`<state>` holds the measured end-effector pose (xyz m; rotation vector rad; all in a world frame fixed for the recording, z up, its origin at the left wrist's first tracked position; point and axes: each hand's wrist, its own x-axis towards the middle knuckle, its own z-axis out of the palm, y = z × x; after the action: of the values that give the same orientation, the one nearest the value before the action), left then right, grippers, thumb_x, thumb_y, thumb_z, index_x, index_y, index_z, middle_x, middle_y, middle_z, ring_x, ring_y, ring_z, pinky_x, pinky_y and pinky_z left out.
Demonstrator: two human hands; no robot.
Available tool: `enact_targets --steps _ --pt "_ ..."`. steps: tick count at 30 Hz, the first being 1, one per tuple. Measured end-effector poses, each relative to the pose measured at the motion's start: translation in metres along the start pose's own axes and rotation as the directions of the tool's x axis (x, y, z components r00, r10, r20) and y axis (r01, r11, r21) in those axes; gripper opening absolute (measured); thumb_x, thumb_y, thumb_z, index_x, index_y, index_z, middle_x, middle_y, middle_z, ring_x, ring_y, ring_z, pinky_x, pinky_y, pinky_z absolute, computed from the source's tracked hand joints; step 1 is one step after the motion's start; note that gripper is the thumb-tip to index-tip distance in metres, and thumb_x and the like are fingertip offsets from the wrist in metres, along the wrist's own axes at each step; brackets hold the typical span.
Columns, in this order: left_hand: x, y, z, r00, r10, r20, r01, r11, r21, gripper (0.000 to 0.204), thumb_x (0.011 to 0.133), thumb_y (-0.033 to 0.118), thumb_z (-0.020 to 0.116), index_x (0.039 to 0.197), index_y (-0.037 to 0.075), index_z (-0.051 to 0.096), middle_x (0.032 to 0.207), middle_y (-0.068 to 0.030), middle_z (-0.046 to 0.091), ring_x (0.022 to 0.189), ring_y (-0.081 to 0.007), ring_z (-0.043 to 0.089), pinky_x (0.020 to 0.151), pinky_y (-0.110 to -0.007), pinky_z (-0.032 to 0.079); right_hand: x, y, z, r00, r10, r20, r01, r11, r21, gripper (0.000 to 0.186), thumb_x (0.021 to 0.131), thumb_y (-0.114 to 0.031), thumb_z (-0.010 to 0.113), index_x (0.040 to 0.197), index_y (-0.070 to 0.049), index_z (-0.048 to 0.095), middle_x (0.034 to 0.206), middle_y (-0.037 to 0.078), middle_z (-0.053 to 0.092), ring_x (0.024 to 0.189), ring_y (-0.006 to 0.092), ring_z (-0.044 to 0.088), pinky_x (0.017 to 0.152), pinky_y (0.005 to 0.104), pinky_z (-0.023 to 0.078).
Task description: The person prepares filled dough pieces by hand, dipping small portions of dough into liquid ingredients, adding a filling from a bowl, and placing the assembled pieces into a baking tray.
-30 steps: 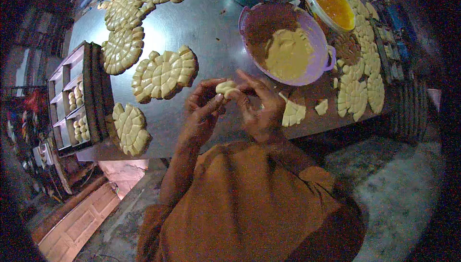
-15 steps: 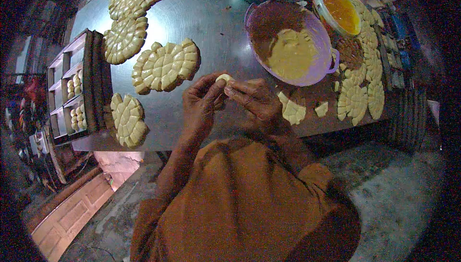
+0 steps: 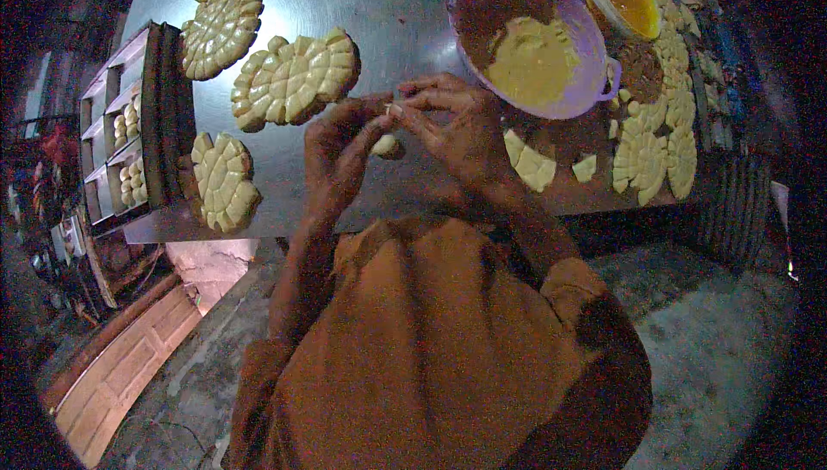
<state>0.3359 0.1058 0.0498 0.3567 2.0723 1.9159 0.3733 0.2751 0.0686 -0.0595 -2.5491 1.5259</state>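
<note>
Dark-walled, a divided tray (image 3: 168, 112) stands at the left of the metal table (image 3: 370, 18), and we see pale balls (image 3: 132, 181) grouped in its compartments, presumably to keep them sorted. Next come scored dough rounds (image 3: 297, 80), set apart, we suppose, so they do not stick. Near the middle, the left hand (image 3: 338, 144) has its fingers curled and its thumb lifted. Just on the near side of its fingertips shows a small dough ball (image 3: 385, 146); we cannot tell whether it lies on the table or is held. The right hand (image 3: 457, 130) meets those fingertips, its upper fingers slightly spread (what they pinch, if anything, we cannot tell). Farther right, a purple basin (image 3: 588, 61) holds soft dough (image 3: 534, 65), probably within easy reach. We can read no brand, label or writing.
</note>
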Motion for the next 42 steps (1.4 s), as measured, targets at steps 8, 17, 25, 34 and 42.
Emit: enact_targets --steps 8,17,25,34,42 --pt "-0.009 -0.006 -0.007 0.998 0.046 0.038 -0.028 0.925 -0.378 0.051 0.084 0.002 0.068 0.128 0.002 0.044 0.098 -0.0092 0.067 0.107 -0.022 0.061 0.094 -0.035 0.049 0.0 0.002 0.009 0.952 0.232 0.197 -0.288 0.895 0.339 0.028 0.084 -0.013 0.073 0.108 -0.001 0.066 0.099 0.007 0.068 0.093 0.0141 0.065 0.082 0.0302 0.054" --pt "-0.037 -0.065 -0.022 0.988 -0.006 0.156 0.111 0.73 -0.674 0.075 0.075 -0.003 0.067 0.14 0.004 0.031 0.104 -0.0098 0.065 0.115 -0.029 0.058 0.105 -0.045 0.042 -0.039 0.03 0.026 0.827 0.291 0.481 -0.409 0.898 0.159 0.031 0.083 -0.013 0.073 0.112 -0.002 0.067 0.108 0.007 0.069 0.092 0.0141 0.066 0.083 0.0309 0.054" --pt "-0.056 -0.098 -0.073 0.971 -0.237 -0.042 0.136 0.682 -0.719 0.06 0.081 0.018 0.064 0.135 0.003 0.041 0.122 -0.0173 0.059 0.121 -0.032 0.053 0.107 -0.047 0.036 -0.08 0.094 0.088 0.915 -0.267 0.302 0.379 0.823 -0.423 0.032 0.081 -0.01 0.066 0.114 -0.009 0.066 0.109 0.009 0.065 0.097 0.0295 0.063 0.084 0.0404 0.053" --pt "-0.052 -0.1 -0.058 0.966 -0.255 -0.046 0.216 0.891 -0.399 0.038 0.087 0.009 0.06 0.124 0.002 0.053 0.118 -0.0146 0.061 0.111 -0.0261 0.057 0.1 -0.04 0.043 -0.098 0.138 0.112 0.898 -0.415 0.144 0.437 0.812 -0.386 0.037 0.082 -0.006 0.06 0.118 -0.01 0.064 0.116 0.01 0.062 0.112 0.031 0.058 0.096 0.0431 0.049" --pt "-0.049 -0.089 -0.047 0.966 -0.241 -0.094 0.223 0.96 -0.168 0.025 0.092 0.013 0.058 0.114 0.0 0.059 0.112 -0.0119 0.062 0.106 -0.0215 0.059 0.096 -0.037 0.046 -0.132 0.132 -0.071 0.703 0.218 -0.676 -0.529 0.797 -0.293 0.027 0.093 -0.003 0.047 0.115 0.0 0.061 0.106 0.017 0.063 0.1 0.0334 0.061 0.093 0.0405 0.049"
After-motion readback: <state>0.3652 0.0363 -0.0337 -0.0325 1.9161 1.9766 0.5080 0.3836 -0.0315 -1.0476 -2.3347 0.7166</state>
